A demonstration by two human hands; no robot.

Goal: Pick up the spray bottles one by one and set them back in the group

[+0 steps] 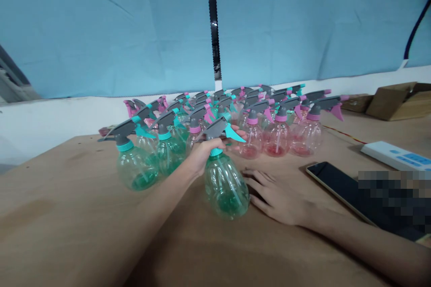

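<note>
My left hand (204,154) is closed round the neck of a green spray bottle (227,188), just under its grey sprayer head with a turquoise trigger. The bottle tilts a little, its base toward the lower right. Flat on the table beside that base lies my right hand (274,195), fingers spread and holding nothing. Whether its fingertips touch the bottle I cannot tell. Close by on the left stand two more green spray bottles, a near one (138,168) and one behind it (170,152). Pink spray bottles (278,139) stand beyond my right hand.
Several more pink and green spray bottles crowd the back of the wooden table (67,193). At the right lie a dark phone (350,197) and a white power strip (397,154) with a cord. An open cardboard box (399,101) sits behind them. Blue cloth (134,31) covers the wall.
</note>
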